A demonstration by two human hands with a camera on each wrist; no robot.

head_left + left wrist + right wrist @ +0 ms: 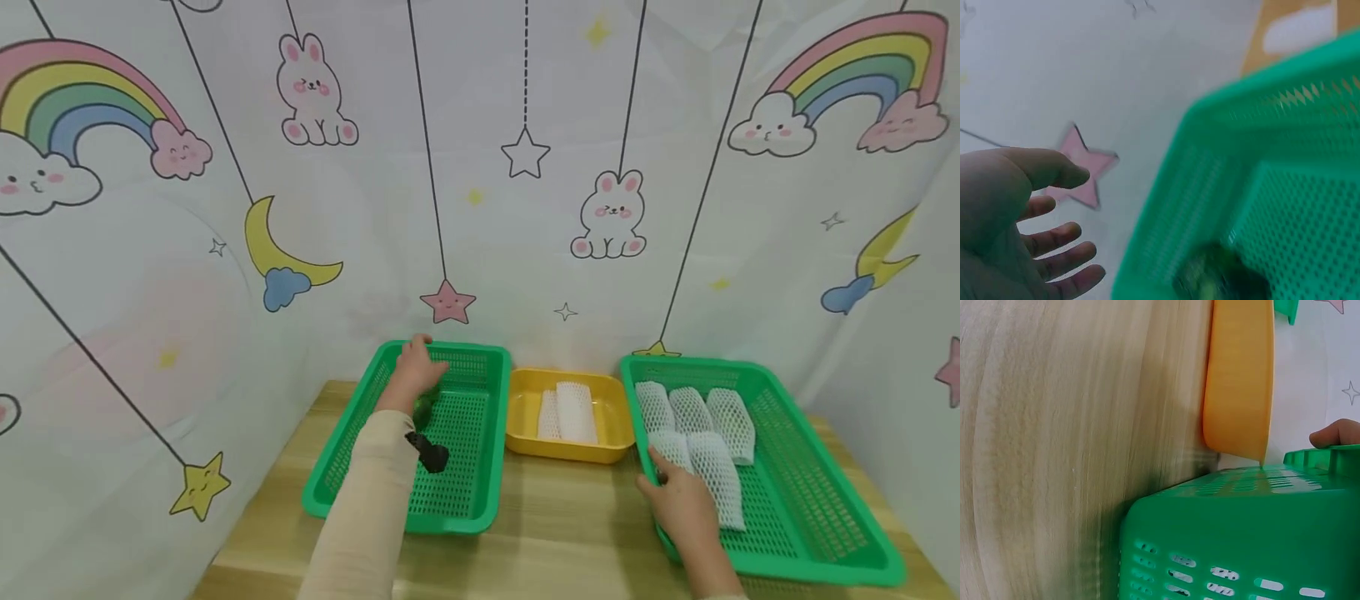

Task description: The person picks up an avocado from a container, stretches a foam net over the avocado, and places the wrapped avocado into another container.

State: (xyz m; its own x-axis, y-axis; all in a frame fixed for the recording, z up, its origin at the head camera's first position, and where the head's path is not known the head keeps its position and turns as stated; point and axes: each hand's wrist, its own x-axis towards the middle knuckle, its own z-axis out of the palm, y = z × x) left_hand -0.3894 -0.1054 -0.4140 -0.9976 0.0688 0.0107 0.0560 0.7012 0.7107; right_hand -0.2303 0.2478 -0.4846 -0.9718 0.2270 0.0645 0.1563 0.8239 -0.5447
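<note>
My left hand (417, 367) is over the back of the left green basket (491, 492), its fingers spread and nothing in it. In the left wrist view that hand (1029, 231) is outside the basket wall, its thumb apart from the loosely bent fingers. A dark green, rounded item (424, 408) lies in this basket, partly hidden by my forearm and blurred in the wrist view. My right hand (684, 504) grips the near-left rim of the right green basket (847, 575). Beside its fingers lie several white foam net sleeves (716, 471).
Between the baskets stands a yellow tray (570, 450) with white foam nets (576, 412) in it. All three containers rest on a wooden table (555, 517). A printed curtain (495, 233) hangs close behind them.
</note>
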